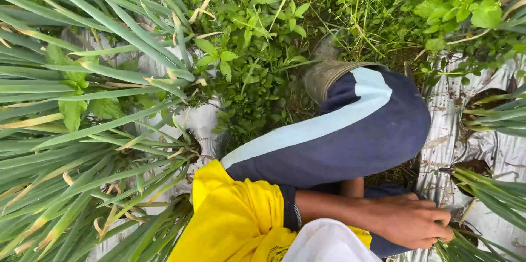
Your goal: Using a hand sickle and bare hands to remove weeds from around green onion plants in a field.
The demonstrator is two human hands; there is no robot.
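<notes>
Mulched garden bed

Silver plastic mulch [446, 130] covers the soil at three o'clock; green onion clumps [71, 130] rise through it at nine o'clock.

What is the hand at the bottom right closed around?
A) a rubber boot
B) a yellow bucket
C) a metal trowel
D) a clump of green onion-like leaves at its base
D: the hand grips the base of a clump of long green leaves growing through the silver plastic mulch.
</notes>
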